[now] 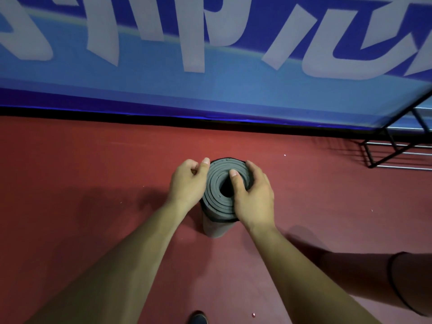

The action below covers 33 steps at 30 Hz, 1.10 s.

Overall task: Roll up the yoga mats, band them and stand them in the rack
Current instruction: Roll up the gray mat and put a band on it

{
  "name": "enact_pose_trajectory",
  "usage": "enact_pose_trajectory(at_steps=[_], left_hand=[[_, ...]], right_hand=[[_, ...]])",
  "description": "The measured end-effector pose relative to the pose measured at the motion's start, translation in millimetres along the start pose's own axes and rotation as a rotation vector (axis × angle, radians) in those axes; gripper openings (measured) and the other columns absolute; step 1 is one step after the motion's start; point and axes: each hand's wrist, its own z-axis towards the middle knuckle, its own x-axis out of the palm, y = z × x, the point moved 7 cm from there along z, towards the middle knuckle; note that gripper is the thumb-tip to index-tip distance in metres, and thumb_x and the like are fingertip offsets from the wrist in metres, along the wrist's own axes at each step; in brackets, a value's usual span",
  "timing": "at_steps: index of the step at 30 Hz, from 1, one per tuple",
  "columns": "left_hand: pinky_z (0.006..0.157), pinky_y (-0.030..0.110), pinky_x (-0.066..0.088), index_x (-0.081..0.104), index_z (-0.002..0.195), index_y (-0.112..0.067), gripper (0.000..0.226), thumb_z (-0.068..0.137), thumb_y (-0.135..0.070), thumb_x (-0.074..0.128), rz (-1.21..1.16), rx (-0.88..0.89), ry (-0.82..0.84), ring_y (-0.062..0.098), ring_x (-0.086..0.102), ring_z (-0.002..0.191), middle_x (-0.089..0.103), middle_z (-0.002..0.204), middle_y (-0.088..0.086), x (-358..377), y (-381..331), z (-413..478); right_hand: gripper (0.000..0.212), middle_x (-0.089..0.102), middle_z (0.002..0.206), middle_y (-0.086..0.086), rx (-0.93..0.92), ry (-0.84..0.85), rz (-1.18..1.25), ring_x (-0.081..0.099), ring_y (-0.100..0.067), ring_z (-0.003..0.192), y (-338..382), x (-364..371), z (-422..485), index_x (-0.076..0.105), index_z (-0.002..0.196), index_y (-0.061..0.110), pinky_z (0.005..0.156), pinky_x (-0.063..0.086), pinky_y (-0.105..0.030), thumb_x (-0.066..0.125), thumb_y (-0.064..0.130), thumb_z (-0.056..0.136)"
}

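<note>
head-worn | looks steeply down | close over mat | single view

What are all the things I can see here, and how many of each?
yoga mat: one, grey, rolled, standing on end on the floor, centre.
band: one, black, round the roll below its top.
rack: one, black metal, upper right.
banner: one, blue with pale lettering, along the back.
floor: red.
dark roll: one, dark red with a black band, lower right, cut off.
shoe: one, dark, bottom edge.
left hand: against the mat's left side, fingers curled.
right hand: grips the mat's top, thumb on its end.
</note>
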Motion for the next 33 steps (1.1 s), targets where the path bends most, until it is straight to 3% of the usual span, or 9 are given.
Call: enact_pose_trajectory(at_steps=[7, 10, 13, 15, 16, 20, 23, 27, 33], left_hand=[[0.077, 0.048, 0.052, 0.055, 0.084, -0.002, 0.06, 0.093, -0.062, 0.053, -0.271, -0.161, 0.151, 0.017, 0.053, 0.072, 0.059, 0.077, 0.005, 15.6, 30.6, -0.9], [0.072, 0.038, 0.047, 0.054, 0.079, -0.012, 0.039, 0.099, -0.046, 0.057, -0.244, -0.144, 0.085, 0.015, 0.05, 0.068, 0.058, 0.072, 0.005, 15.1, 35.4, -3.5], [0.087, 0.03, 0.051, 0.065, 0.094, -0.017, 0.021, 0.104, -0.031, 0.053, -0.162, 0.018, -0.068, 0.015, 0.062, 0.088, 0.068, 0.09, 0.001, 1.7, 21.0, -7.8], [0.095, 0.009, 0.039, 0.067, 0.117, -0.017, 0.032, 0.106, -0.033, 0.042, -0.103, 0.187, -0.123, 0.008, 0.058, 0.111, 0.064, 0.112, -0.006, -6.6, -0.7, -18.5], [0.1, 0.006, 0.033, 0.063, 0.128, -0.016, 0.042, 0.104, -0.039, 0.038, -0.087, 0.267, -0.094, 0.003, 0.053, 0.12, 0.059, 0.124, -0.008, -5.0, -11.0, -24.7], [0.119, 0.028, 0.029, 0.045, 0.148, -0.013, 0.07, 0.093, -0.056, 0.04, -0.034, 0.455, 0.099, 0.007, 0.039, 0.141, 0.046, 0.151, -0.002, 16.8, -17.2, -42.9], [0.117, 0.041, 0.034, 0.041, 0.15, -0.01, 0.088, 0.084, -0.068, 0.047, -0.081, 0.465, 0.092, 0.016, 0.042, 0.142, 0.046, 0.152, 0.006, 20.6, -9.6, -45.8], [0.119, 0.042, 0.033, 0.024, 0.151, -0.016, 0.12, 0.065, -0.095, 0.051, -0.157, 0.54, 0.136, 0.021, 0.034, 0.147, 0.035, 0.156, 0.014, 28.2, -2.4, -51.2], [0.115, 0.049, 0.037, 0.009, 0.152, -0.018, 0.137, 0.052, -0.094, 0.063, -0.163, 0.51, 0.189, 0.028, 0.045, 0.14, 0.044, 0.145, 0.022, 38.0, 12.0, -48.0]], right_hand=[[0.052, 0.054, 0.144, 0.002, -0.087, 0.013, -0.045, 0.046, -0.01, 0.136, -0.3, -6.7, -4.2, 0.055, 0.143, 0.016, 0.116, 0.032, -0.025, 0.064, 0.04, 0.098], [0.059, 0.057, 0.144, 0.007, 0.013, 0.043, 0.058, 0.049, -0.008, 0.135, -10.7, -8.5, -5.9, 0.053, 0.146, 0.023, 0.117, 0.036, -0.032, 0.067, 0.046, 0.094], [0.067, 0.055, 0.148, 0.004, 0.059, 0.056, 0.068, 0.048, -0.013, 0.138, -15.8, -5.8, -2.5, 0.047, 0.15, 0.023, 0.118, 0.036, -0.038, 0.066, 0.052, 0.093], [0.07, 0.052, 0.151, 0.002, 0.07, 0.048, 0.076, 0.045, -0.015, 0.141, -17.8, -3.9, -2.3, 0.044, 0.152, 0.022, 0.12, 0.034, -0.04, 0.064, 0.055, 0.094], [0.07, 0.05, 0.153, 0.003, 0.049, 0.028, 0.1, 0.043, -0.013, 0.143, -16.6, -4.4, -3.7, 0.043, 0.153, 0.021, 0.121, 0.033, -0.039, 0.064, 0.054, 0.094], [0.078, 0.047, 0.154, 0.008, -0.114, 0.035, 0.171, 0.041, -0.003, 0.142, -9.0, -2.3, -20.1, 0.044, 0.152, 0.021, 0.119, 0.032, -0.025, 0.061, 0.059, 0.085], [0.099, 0.041, 0.157, 0.009, -0.124, 0.114, 0.176, 0.036, 0.0, 0.144, -19.1, 0.1, -26.8, 0.037, 0.155, 0.021, 0.116, 0.028, -0.013, 0.065, 0.069, 0.074], [0.121, 0.046, 0.151, 0.015, -0.068, 0.149, 0.254, 0.043, 0.002, 0.139, -33.3, -1.9, -21.6, 0.024, 0.16, 0.027, 0.117, 0.036, -0.025, 0.077, 0.071, 0.061], [0.134, 0.05, 0.146, 0.021, -0.036, 0.267, 0.349, 0.045, 0.004, 0.137, -50.7, 3.6, -22.7, 0.003, 0.162, 0.037, 0.12, 0.036, -0.038, 0.086, 0.064, 0.06]])
